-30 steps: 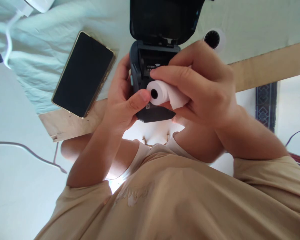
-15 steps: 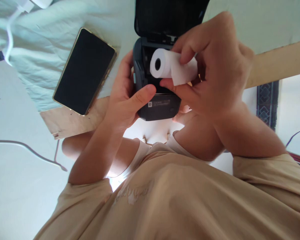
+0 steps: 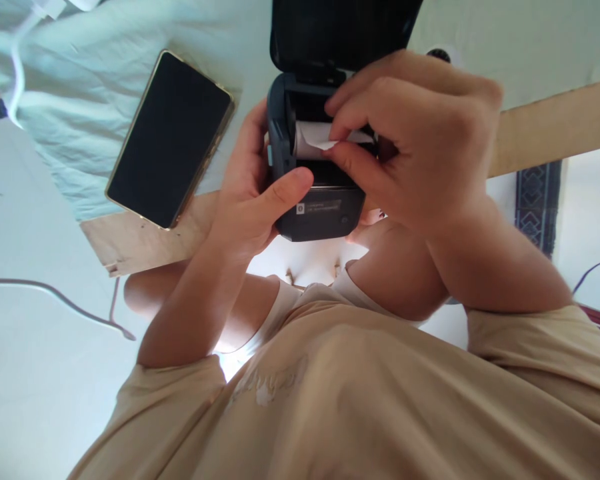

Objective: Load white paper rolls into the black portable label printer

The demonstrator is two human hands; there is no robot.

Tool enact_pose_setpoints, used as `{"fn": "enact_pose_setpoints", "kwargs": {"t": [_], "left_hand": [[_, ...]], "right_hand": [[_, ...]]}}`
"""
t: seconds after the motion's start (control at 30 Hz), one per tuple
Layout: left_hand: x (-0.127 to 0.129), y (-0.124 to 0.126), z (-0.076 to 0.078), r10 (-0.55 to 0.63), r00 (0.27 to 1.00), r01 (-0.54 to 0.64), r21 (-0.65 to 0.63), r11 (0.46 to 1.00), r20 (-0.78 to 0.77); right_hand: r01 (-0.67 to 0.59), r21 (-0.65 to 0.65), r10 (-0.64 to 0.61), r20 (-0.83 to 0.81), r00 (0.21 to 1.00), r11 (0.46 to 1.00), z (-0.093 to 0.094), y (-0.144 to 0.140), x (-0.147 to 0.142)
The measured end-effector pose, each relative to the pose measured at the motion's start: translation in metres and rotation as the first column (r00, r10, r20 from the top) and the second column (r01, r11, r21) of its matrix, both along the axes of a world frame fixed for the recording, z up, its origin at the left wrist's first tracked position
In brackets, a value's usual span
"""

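A small black printer [image 3: 320, 213] with its lid [image 3: 340, 33] raised is held over the edge of a wooden board. My left hand [image 3: 250, 193] grips the printer's left side, its thumb lying across the front. A white paper roll [image 3: 310, 139] sits down inside the printer's open bay. My right hand [image 3: 425, 147] covers most of the roll, its fingertips pinching the roll's loose end. The right half of the bay is hidden behind that hand.
A black phone [image 3: 170, 140] lies face up on pale green cloth [image 3: 80, 100], left of the printer. Another paper roll [image 3: 437, 55] peeks out behind my right hand. The wooden board [image 3: 545, 127] runs to the right. A thin cable [image 3: 55, 300] crosses the floor at left.
My right hand lifted the paper roll from in front of the printer and lowered it into the open bay. My left hand kept its hold on the printer.
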State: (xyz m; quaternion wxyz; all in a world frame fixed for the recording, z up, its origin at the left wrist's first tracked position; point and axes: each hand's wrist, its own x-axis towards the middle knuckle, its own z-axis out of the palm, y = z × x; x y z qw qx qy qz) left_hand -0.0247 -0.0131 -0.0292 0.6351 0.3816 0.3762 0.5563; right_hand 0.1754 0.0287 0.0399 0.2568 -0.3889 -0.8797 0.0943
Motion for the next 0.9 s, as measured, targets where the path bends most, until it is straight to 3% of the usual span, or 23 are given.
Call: {"fn": "enact_pose_setpoints", "kwargs": {"t": [0.17,0.37,0.5,0.6,0.73,0.83,0.9], "left_hand": [[0.002,0.000,0.002,0.021,1.000,-0.022,-0.011,1.000,-0.011],[-0.002,-0.003,-0.006,0.026,1.000,-0.027,0.048,0.998,0.014],[-0.005,-0.006,-0.007,0.038,0.999,-0.037,0.043,0.998,-0.031],[-0.007,-0.004,-0.010,-0.011,1.000,0.010,0.079,0.997,0.012],[-0.016,0.008,-0.031,-0.067,0.997,0.059,0.175,0.983,0.046],[-0.021,0.015,-0.045,-0.184,0.981,0.160,0.278,0.947,0.063],[-0.019,0.014,-0.043,-0.131,0.990,0.115,0.251,0.961,0.044]], "right_hand": [[-0.092,0.123,0.105,-0.109,0.988,0.988,0.002,-0.012,-0.002],[-0.150,0.168,0.146,0.035,0.989,0.974,-0.003,-0.021,-0.004],[-0.243,0.116,0.255,-0.107,0.961,0.963,-0.004,-0.019,0.004],[-0.151,0.094,0.165,-0.168,0.972,0.984,-0.004,-0.015,0.009],[-0.137,0.003,0.137,-0.079,0.987,0.991,-0.005,-0.009,0.016],[-0.181,-0.095,0.181,-0.014,0.983,0.979,-0.006,-0.007,0.020],[-0.157,-0.097,0.151,-0.064,0.986,0.983,-0.006,-0.009,0.020]]}}
